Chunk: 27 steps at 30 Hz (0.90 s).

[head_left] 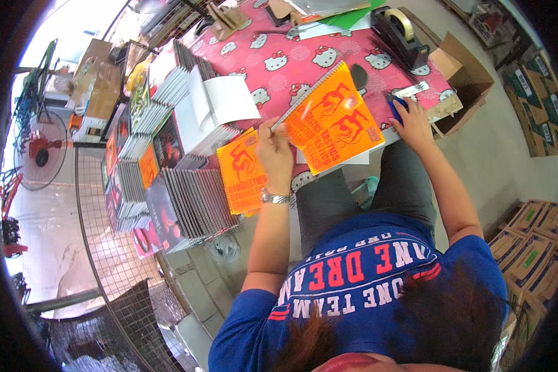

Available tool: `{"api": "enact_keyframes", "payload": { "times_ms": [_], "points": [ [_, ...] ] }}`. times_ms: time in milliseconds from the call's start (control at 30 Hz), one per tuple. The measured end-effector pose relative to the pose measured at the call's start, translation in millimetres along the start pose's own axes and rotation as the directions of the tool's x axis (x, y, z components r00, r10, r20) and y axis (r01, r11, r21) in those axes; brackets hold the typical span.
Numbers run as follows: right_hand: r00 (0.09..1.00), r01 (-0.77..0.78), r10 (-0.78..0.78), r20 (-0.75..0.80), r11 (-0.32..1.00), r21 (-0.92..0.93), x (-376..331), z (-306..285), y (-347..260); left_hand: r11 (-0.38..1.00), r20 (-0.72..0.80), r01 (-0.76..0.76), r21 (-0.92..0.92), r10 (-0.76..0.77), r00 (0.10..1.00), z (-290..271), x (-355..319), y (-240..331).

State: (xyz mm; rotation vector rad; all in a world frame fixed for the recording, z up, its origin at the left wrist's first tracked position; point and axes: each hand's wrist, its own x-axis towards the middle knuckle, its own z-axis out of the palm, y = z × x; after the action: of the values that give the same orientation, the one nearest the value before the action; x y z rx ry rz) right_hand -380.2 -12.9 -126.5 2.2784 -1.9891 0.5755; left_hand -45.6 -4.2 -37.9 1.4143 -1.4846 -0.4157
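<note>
My left hand [274, 152] is closed on the spiral-bound side of an orange notebook [338, 127], which is tilted up over the near edge of the table. The notebook's cover carries dark gymnast figures. Just left of that hand lies another orange notebook [243, 162], on top of at least one more. At the right, my right hand [414, 124] has its fingers closed around a small dark blue object [395, 110] by the table edge. Most of that object is hidden, so its kind cannot be made out.
Stacks of spiral notebooks [195, 195] crowd the table's left side, one white notebook [230, 98] lying open on top. A black tape dispenser [402, 37] stands at the far right of the pink tablecloth [276, 43]. An open cardboard box [471, 84] is beyond the right edge.
</note>
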Motion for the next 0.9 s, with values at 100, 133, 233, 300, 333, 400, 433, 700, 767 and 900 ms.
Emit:
{"api": "enact_keyframes", "payload": {
  "times_ms": [100,133,233,300,333,400,433,700,767,900],
  "points": [
    [0.978,-0.199,0.205,0.025,0.905,0.377,5,10,4,0.999,0.002,0.026,0.027,-0.026,1.000,1,0,1],
    [0.883,-0.451,0.389,0.262,0.554,0.700,13,-2,-13,0.998,-0.009,0.019,-0.054,-0.020,1.000,0,3,-11],
    [0.966,-0.120,0.259,-0.007,0.471,0.874,14,-34,-66,0.996,0.031,0.055,-0.071,-0.053,0.998,-7,6,-35],
    [0.994,0.107,-0.021,-0.111,0.490,0.865,9,-47,-106,0.996,0.086,0.094,0.001,-0.094,0.992,-5,4,-30],
    [0.975,0.220,-0.159,-0.156,0.568,0.793,12,-62,-122,0.997,0.035,0.074,-0.018,-0.073,0.997,-2,1,-16],
    [0.933,0.334,-0.314,-0.178,0.564,0.755,15,-76,-150,0.998,-0.020,0.046,-0.035,-0.047,0.999,0,-3,-8],
    [0.929,0.328,-0.328,-0.174,0.503,0.800,15,-77,-159,0.998,-0.021,0.027,-0.056,-0.028,0.999,0,-3,-11],
    [0.907,0.397,-0.356,-0.223,0.551,0.734,18,-78,-169,0.979,-0.021,0.058,-0.197,-0.063,0.998,-5,-17,-14],
    [0.891,0.435,-0.386,-0.238,0.579,0.690,18,-79,-167,0.956,-0.018,0.072,-0.285,-0.080,0.997,-2,-20,-13],
    [0.872,0.473,-0.434,-0.224,0.635,0.611,18,-78,-170,0.954,0.009,0.076,-0.290,-0.077,0.997,-8,-20,-12]
  ]
}}
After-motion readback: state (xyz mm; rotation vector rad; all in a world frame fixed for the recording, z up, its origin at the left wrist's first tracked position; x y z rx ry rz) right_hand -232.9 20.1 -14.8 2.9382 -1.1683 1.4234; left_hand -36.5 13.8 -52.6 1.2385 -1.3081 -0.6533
